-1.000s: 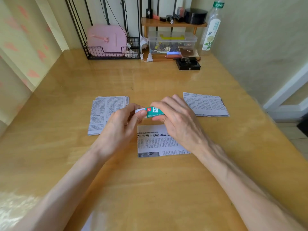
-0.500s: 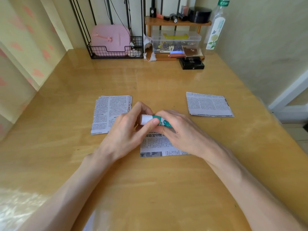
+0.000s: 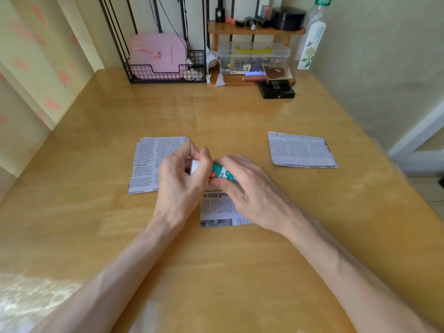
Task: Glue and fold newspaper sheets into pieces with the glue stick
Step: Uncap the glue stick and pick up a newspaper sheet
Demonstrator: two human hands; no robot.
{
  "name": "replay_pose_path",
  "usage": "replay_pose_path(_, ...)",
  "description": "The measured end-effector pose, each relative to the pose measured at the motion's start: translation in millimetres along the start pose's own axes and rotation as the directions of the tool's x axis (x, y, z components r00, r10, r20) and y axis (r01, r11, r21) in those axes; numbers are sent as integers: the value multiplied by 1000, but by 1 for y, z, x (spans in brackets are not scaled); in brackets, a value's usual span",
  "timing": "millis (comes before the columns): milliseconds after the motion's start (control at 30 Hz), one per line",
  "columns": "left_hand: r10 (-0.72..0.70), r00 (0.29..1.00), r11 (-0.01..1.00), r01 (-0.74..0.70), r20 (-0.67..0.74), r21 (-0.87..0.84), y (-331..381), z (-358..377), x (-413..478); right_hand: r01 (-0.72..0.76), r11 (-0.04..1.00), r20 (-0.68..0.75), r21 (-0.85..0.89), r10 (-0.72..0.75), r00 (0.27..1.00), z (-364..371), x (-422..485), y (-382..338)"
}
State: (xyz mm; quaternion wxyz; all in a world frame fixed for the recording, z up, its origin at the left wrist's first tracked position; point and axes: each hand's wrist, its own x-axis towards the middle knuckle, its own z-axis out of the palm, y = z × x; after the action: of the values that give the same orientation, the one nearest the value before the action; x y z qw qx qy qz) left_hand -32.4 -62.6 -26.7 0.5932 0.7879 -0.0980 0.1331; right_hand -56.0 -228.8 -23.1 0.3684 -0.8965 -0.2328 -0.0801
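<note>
A green and white glue stick (image 3: 219, 171) is held between both hands above the middle of the wooden table (image 3: 240, 272). My right hand (image 3: 249, 188) grips its green body. My left hand (image 3: 182, 179) pinches the white cap end (image 3: 194, 166) with thumb and fingers. Under the hands lies one newspaper sheet (image 3: 217, 209), partly hidden. A stack of newspaper sheets (image 3: 153, 162) lies to the left. A folded newspaper piece (image 3: 300, 150) lies to the right.
At the back stand a black wire basket (image 3: 165, 73) with a pink case, a clear plastic box (image 3: 252, 56) under a small wooden shelf (image 3: 254, 31), black boxes (image 3: 276, 91) and a tall bottle (image 3: 311, 39). A wall runs along the right side.
Both hands with the glue stick have dropped nearer to the sheet. My left fingers have closed more tightly around the cap end. The stick now tilts up to the left.
</note>
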Motion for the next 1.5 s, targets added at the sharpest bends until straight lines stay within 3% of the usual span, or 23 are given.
replay_pose_path(300,-136,988,987,129,-71,-91,15,7,1,116,950,-160,-290,-167,973,4,7,3)
replay_pose_path(533,-282,957,940,261,-69,-217,11,6,4,171,853,-168,-493,-286,943,4,10,3)
replay_pose_path(633,-187,982,971,180,-34,-156,11,3,1,144,901,-121,-408,-210,970,0,6,4)
replay_pose_path(733,-59,996,988,67,64,-141,11,-1,-4,28,995,-51,-100,-33,998,-5,-1,4)
replay_pose_path(833,30,988,984,-2,153,-180,11,-6,-4,-93,983,37,158,88,995,-13,-1,4)
replay_pose_path(933,64,984,992,-45,165,-115,13,-6,-3,-119,980,101,158,104,989,-18,-1,3)
replay_pose_path(1133,64,997,995,-66,33,72,9,0,1,-100,986,106,132,86,991,-7,-3,-2)
replay_pose_path(1333,-12,1000,1000,12,2,7,8,1,6,-22,997,-16,74,23,1000,-2,-1,-2)
replay_pose_path(1500,-80,995,995,76,-62,-65,8,4,6,78,986,-131,-148,-98,987,5,2,2)
